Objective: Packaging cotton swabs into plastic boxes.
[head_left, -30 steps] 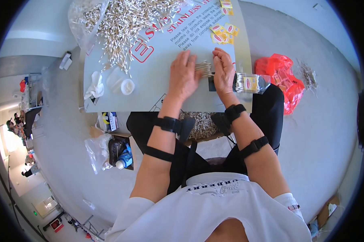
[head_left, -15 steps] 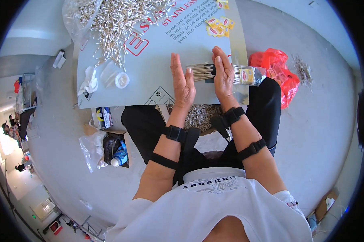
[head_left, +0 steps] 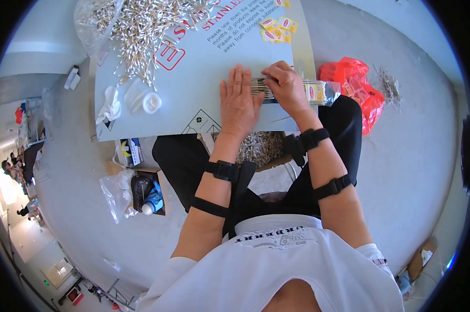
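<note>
A bundle of cotton swabs (head_left: pixel 259 88) lies flat on the sheet-covered table, between my two hands. My left hand (head_left: pixel 238 101) is open, its fingers stretched out flat and its edge at the left ends of the bundle. Over the bundle's right part, my right hand (head_left: pixel 288 89) is closed with its fingertips pinched together; what they hold is hidden. To the right of that hand is a clear plastic bag (head_left: pixel 332 93) of swabs with a yellow label card (head_left: pixel 315 92) inside. A dark strip shows partly under the swabs.
A large heap of loose cotton swabs (head_left: pixel 141 31) spills from a clear bag at the far left. Yellow label cards (head_left: pixel 276 31) lie at the far right of the table. A round white container (head_left: pixel 151 103) stands at left. Beside the table is a red plastic bag (head_left: pixel 367 106). Below, a box holds swabs (head_left: pixel 261 148).
My left hand has turned from edge-on to palm down against the swab ends. My right hand has gone from upright and flat to fingers curled and pinched over the bundle.
</note>
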`<action>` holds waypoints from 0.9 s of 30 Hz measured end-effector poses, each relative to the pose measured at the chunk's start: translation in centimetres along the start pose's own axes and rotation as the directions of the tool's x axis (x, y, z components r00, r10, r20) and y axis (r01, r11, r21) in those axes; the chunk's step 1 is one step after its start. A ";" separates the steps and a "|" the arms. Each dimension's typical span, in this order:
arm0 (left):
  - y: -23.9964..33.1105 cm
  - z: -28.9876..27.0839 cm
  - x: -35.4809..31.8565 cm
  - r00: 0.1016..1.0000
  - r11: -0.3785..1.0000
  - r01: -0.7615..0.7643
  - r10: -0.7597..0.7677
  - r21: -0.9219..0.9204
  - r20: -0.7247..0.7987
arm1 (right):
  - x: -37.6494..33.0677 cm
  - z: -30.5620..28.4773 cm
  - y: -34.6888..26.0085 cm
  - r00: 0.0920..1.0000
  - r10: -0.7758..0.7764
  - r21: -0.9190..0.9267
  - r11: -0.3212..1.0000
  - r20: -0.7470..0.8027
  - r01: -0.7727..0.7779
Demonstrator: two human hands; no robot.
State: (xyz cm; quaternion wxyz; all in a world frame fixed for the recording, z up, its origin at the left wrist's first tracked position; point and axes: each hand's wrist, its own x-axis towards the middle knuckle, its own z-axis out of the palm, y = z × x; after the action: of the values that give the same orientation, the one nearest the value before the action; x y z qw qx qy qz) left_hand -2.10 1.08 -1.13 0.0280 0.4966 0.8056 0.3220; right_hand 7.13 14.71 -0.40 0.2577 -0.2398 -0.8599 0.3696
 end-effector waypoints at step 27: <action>0.4 -0.3 -0.2 0.983 0.978 -0.028 -0.010 0.208 0.181 | 0.5 -1.3 -0.3 0.994 0.051 -0.163 0.986 0.098 -0.034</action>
State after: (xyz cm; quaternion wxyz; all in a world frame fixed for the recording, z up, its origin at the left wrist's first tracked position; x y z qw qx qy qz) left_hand -1.83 0.88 -0.73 0.0474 0.5277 0.8268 0.1890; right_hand 7.56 15.52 0.71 0.1855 -0.2591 -0.8937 0.3159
